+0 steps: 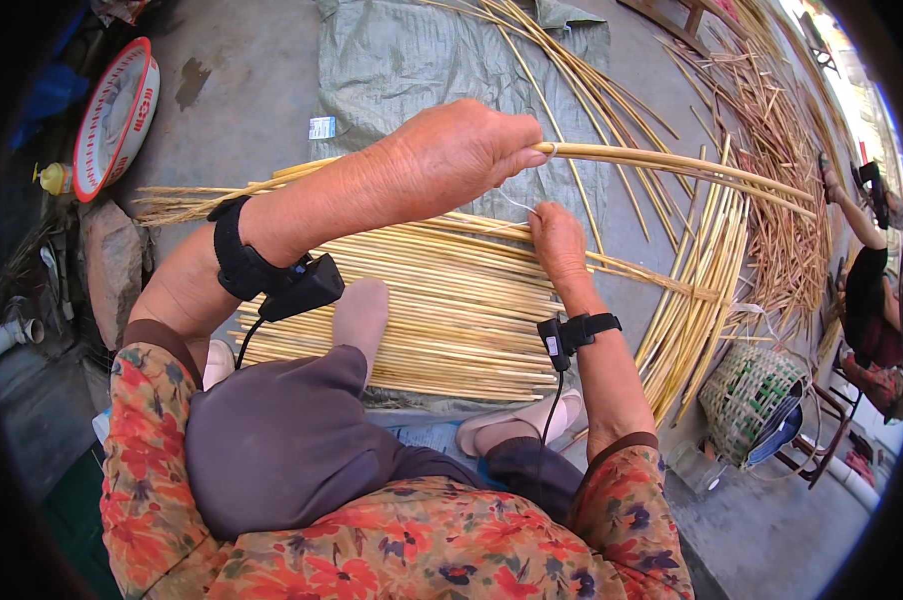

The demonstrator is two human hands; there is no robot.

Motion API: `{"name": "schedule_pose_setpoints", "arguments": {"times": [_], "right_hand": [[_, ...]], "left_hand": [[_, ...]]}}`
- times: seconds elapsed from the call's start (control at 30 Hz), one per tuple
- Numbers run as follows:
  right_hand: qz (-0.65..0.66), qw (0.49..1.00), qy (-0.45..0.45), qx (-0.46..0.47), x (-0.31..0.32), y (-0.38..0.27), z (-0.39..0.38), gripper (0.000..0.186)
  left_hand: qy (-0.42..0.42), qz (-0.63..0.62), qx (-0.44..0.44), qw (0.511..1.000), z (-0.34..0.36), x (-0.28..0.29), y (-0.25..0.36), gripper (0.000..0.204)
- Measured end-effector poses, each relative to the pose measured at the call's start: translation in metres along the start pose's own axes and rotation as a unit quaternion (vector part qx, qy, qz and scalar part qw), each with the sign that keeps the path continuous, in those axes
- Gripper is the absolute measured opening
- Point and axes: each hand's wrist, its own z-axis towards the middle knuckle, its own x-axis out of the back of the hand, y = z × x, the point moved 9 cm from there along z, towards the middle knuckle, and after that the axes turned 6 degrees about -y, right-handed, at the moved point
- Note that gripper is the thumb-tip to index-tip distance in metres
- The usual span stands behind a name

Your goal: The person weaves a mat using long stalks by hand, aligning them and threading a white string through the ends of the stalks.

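The stalks (452, 350) are straw-yellow, the string (515, 203) white. The shirt (392, 545) shows red and dark flowers on tan; the trousers (277, 440) are purplish grey, the wrist straps (234, 250) black. The sheet (402, 70) is grey-green, the basin (149, 85) white, edged in red.

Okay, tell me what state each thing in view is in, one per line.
Left hand: closed on stalks
Held stalks: raised, slightly bowed
Right hand: closed on string
String: running between the hands
Laid stalks: side by side
Tarp: spread, wrinkled
Basin: tipped on edge
Basket: open
Stalk pile: loosely heaped
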Motion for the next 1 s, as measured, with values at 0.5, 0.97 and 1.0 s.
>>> {"name": "schedule_pose_setpoints", "arguments": {"times": [0.5,0.97,1.0], "right_hand": [[0.054,0.986,-0.008,-0.157,0.028,0.073,-0.059,0.015],[0.468,0.824,-0.052,-0.316,-0.021,0.120,-0.074,0.015],[0.466,0.823,-0.048,-0.321,-0.023,0.127,-0.076,0.015]], "left_hand": [[-0.047,-0.019,0.046,0.998,-0.009,-0.024,-0.017,0.020],[-0.100,-0.007,0.044,0.994,0.010,-0.054,-0.011,0.019],[-0.108,-0.008,0.052,0.993,0.012,-0.058,-0.012,0.019]]}}
